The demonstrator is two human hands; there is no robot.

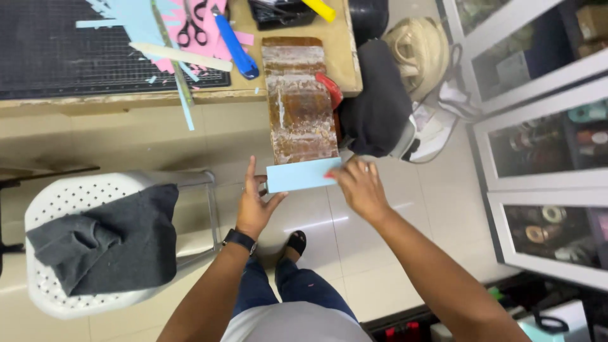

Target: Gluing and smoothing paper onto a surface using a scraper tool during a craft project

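Right now the light-blue card strip [302, 175] lies w/ its long axis left-right, at the near end of a worn brown board [299, 101] overhanging the desk [335, 44]. Left hand [255, 201] pinches its left end, right hand [360, 185] its right end, fingers prob. closed on the edge. Both about equally near.

Pale blue card [303, 175], rust-brown white-streaked board [299, 101], grey cloth [114, 237] on white perforated chair [69, 199].
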